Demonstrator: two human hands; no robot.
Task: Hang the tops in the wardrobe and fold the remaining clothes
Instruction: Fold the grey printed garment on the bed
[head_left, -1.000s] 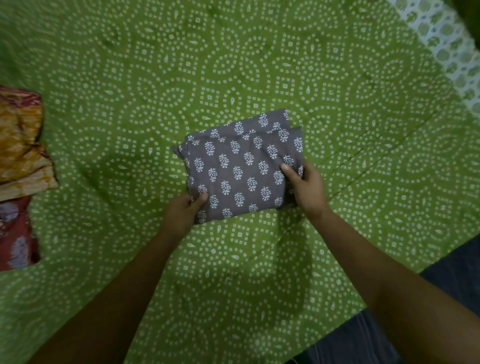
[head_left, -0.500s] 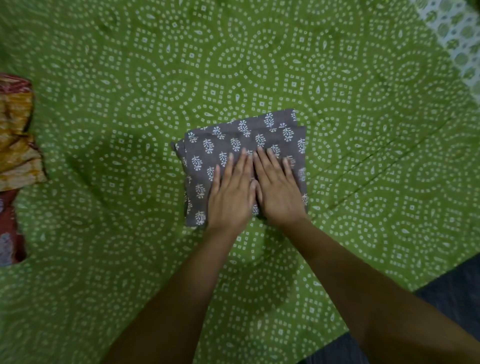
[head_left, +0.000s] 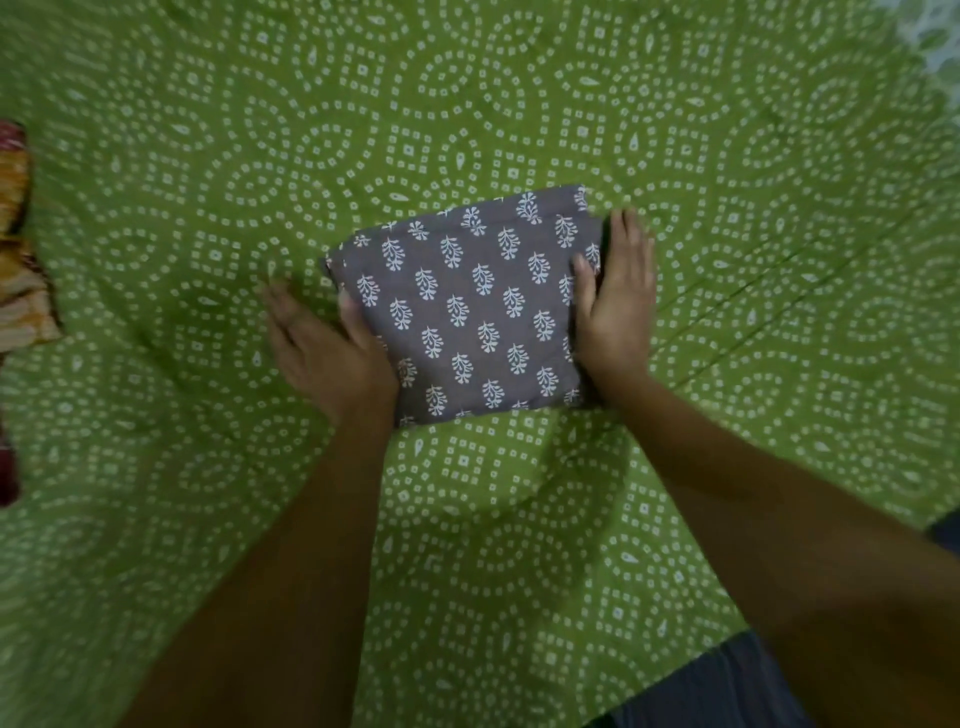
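Note:
A folded grey garment with white leaf print (head_left: 467, 306) lies as a compact rectangle in the middle of the green patterned bedsheet (head_left: 467, 104). My left hand (head_left: 322, 348) lies against its left edge, thumb on top of the cloth and fingers stretched out on the sheet. On the other side, my right hand (head_left: 618, 306) is set along the right edge with straight fingers and its thumb resting on the cloth. Neither hand's fingers curl round the garment.
A pile of orange and yellow clothes (head_left: 21, 249) lies at the far left edge, with a red garment (head_left: 8, 467) below it. The bed's edge and dark floor (head_left: 717, 686) show at bottom right. A pale patterned fabric (head_left: 940, 31) shows at top right.
Both hands lay flat side by side on top of the garment half a second ago; they have slid apart to its left and right edges. The garment looks smoother.

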